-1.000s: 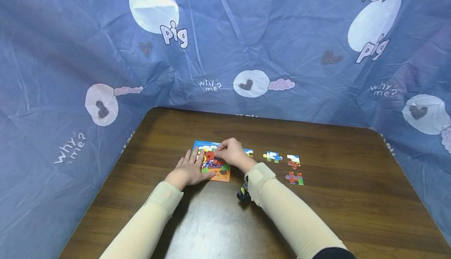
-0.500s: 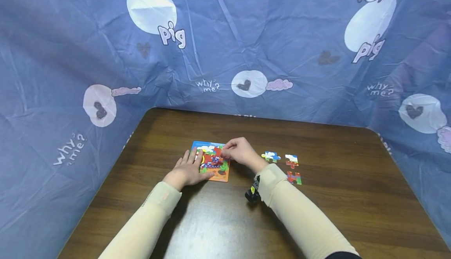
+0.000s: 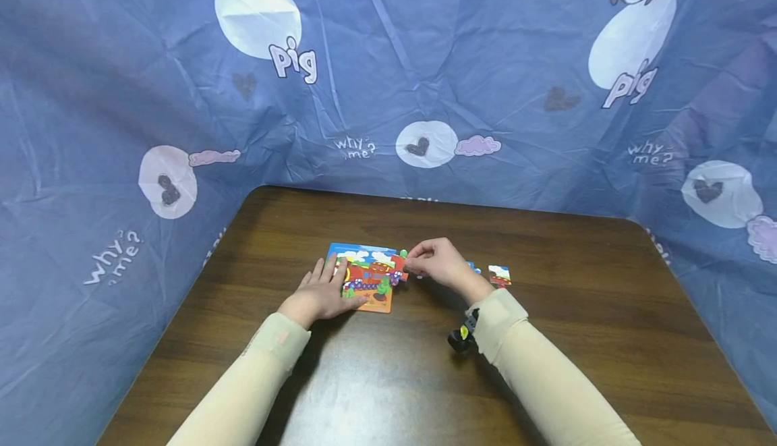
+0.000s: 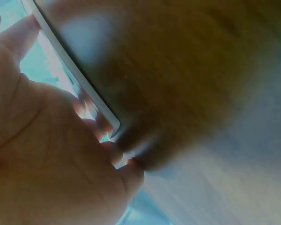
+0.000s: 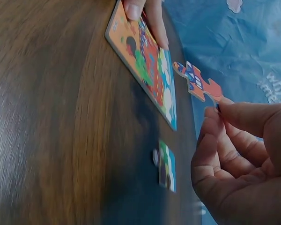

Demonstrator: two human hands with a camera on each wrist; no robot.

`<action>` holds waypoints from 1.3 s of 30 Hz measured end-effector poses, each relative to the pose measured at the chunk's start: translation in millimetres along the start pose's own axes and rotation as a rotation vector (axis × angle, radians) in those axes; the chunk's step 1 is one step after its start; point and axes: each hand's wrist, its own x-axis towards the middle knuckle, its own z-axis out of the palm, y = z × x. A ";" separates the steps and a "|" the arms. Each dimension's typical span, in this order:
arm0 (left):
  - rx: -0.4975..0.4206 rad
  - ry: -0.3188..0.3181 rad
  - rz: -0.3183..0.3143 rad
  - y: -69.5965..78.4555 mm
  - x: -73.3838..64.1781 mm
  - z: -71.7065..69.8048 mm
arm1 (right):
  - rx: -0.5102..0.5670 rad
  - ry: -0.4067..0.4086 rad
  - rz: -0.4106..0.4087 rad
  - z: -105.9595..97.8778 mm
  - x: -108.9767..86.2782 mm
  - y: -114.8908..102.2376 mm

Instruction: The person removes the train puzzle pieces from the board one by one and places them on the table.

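A jigsaw puzzle board [image 3: 376, 304] with a bright train picture lies on the table. My left hand [image 3: 320, 296] rests on its left side, fingers spread and straight; in the left wrist view the palm and the board's edge show. Just off the board's right edge, my right hand [image 3: 446, 264] pinches a puzzle piece [image 5: 196, 80] between thumb and fingers. That piece is red and purple with a rounded knob, raised above the table in the right wrist view. Below it, a loose blue, white and green puzzle piece [image 5: 167, 166] lies on the table near the board.
Farther right lies a white and red puzzle piece [image 3: 500, 274]. A blue piece [image 3: 474, 268] is mostly hidden behind my right hand. The brown table [image 3: 546, 243] ends at a blue patterned cloth [image 3: 522, 95] on the back and sides.
My right hand has moved right, from over the board to beyond its right edge, carrying the red and purple puzzle piece. My left hand stays on the board. The right arm now hides a red-green piece.
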 end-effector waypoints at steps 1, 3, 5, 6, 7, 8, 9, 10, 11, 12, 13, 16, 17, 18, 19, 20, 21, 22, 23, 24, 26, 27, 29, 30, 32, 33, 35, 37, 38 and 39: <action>0.002 0.002 0.003 -0.9 1.0 0.7 | 0.010 -0.003 0.007 -2.8 -1.7 1.2; 0.005 0.000 0.004 -2.1 2.9 1.6 | 0.027 -0.011 0.023 -8.7 -5.2 3.7; 0.000 0.002 0.008 -3.0 4.2 2.1 | 0.042 -0.023 0.040 -14.7 -7.8 8.1; -0.001 -0.001 0.008 -3.0 4.6 2.0 | 0.049 -0.029 0.051 -18.0 -9.6 9.7; -0.004 0.000 0.009 -3.1 4.7 2.0 | 0.044 -0.037 0.053 -21.3 -11.4 11.7; -0.005 -0.002 0.008 -2.9 4.6 1.7 | 0.036 -0.042 0.060 -24.7 -13.3 13.3; -0.008 0.000 0.008 -2.5 4.3 1.3 | 0.031 -0.049 0.063 -27.9 -15.3 14.7; -0.008 0.000 0.007 -2.2 3.9 0.9 | 0.027 -0.057 0.068 -30.8 -17.3 15.9; -0.008 -0.001 0.005 -1.7 3.2 0.3 | 0.020 -0.064 0.072 -34.0 -19.7 16.4; -0.010 -0.002 0.004 -1.2 2.5 -0.3 | 0.013 -0.071 0.076 -36.9 -22.3 16.6; -0.012 -0.005 0.002 -0.7 1.7 -0.9 | 0.006 -0.076 0.076 -39.7 -24.3 17.7; -0.023 -0.014 0.000 0.9 -1.0 -2.7 | -0.011 -0.089 0.085 -47.4 -30.7 20.3; -0.027 -0.016 0.001 1.3 -1.9 -3.2 | -0.018 -0.093 0.090 -50.0 -32.6 21.4; -0.029 -0.016 0.002 1.4 -2.6 -3.3 | -0.024 -0.097 0.094 -52.4 -34.2 22.8; -0.029 -0.016 0.002 1.2 -3.0 -3.1 | -0.029 -0.099 0.094 -54.5 -35.6 24.5; -0.028 -0.014 0.003 1.0 -3.4 -3.0 | -0.042 -0.102 0.094 -56.8 -37.2 26.0; -0.031 -0.013 0.003 1.2 -3.9 -3.4 | -0.051 -0.105 0.094 -59.4 -38.6 27.9; -0.030 -0.010 0.004 0.8 -3.7 -2.9 | -0.060 -0.108 0.093 -62.2 -40.4 29.6; -0.026 -0.008 0.005 0.5 -3.3 -2.3 | -0.067 -0.110 0.093 -65.1 -42.1 31.8; -0.023 -0.005 0.007 0.4 -3.0 -1.8 | -0.080 -0.110 0.092 -68.3 -43.7 34.4; -0.019 -0.004 0.011 0.6 -2.8 -1.5 | -0.104 -0.111 0.103 -75.2 -47.6 38.8; -0.017 -0.006 0.011 0.8 -2.9 -1.5 | -0.113 -0.113 0.109 -78.5 -49.8 40.5; -0.015 -0.006 0.013 1.1 -3.3 -1.4 | -0.117 -0.120 0.125 -83.5 -52.7 44.6; -0.016 -0.007 0.012 1.4 -4.0 -2.0 | -0.128 -0.121 0.132 -85.8 -53.7 46.2; -0.023 -0.006 0.010 1.9 -5.0 -3.1 | -0.143 -0.124 0.146 -88.6 -55.3 48.4; -0.024 -0.006 0.008 2.0 -5.3 -3.6 | -0.154 -0.126 0.148 -89.1 -55.8 49.4; -0.028 -0.003 0.007 2.2 -5.8 -4.2 | -0.189 -0.125 0.152 -89.2 -55.9 51.6; -0.026 -0.004 0.007 2.2 -5.8 -4.3 | -0.243 -0.116 0.163 -87.9 -56.5 52.1; -0.024 -0.005 0.007 2.1 -5.6 -4.2 | -0.268 -0.108 0.167 -86.6 -56.7 51.9; -0.023 -0.005 0.006 2.0 -5.4 -4.0 | -0.295 -0.104 0.165 -85.4 -56.8 51.6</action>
